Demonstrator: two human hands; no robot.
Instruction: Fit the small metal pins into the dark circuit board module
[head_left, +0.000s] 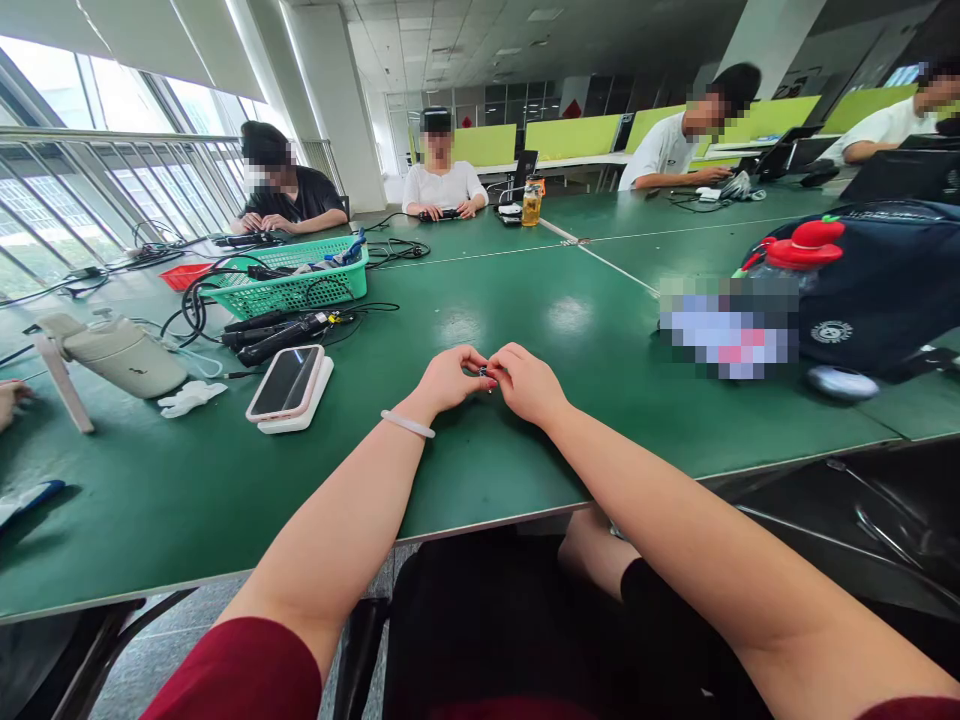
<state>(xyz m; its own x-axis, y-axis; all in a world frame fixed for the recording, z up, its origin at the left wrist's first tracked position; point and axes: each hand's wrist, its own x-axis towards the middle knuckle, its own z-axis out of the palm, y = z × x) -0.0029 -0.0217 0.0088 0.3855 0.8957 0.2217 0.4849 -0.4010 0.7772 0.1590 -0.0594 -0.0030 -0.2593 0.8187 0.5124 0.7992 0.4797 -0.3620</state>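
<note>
Both my hands meet on the green table [525, 330] in front of me. My left hand [448, 380] is curled, its fingertips pinching a small dark object [484, 374] that is too small to name. My right hand [529, 384] is curled too and pinches the same small object from the other side. A pale bracelet [406, 424] circles my left wrist. Both forearms rest over the table's near edge.
A phone [286, 384] lies on a white pad to the left, beside a beige case [120, 355], black cables and a green basket [289, 280]. A dark bag [877, 280] with a red-capped bottle [806, 250] sits at right. Several people sit along the far side.
</note>
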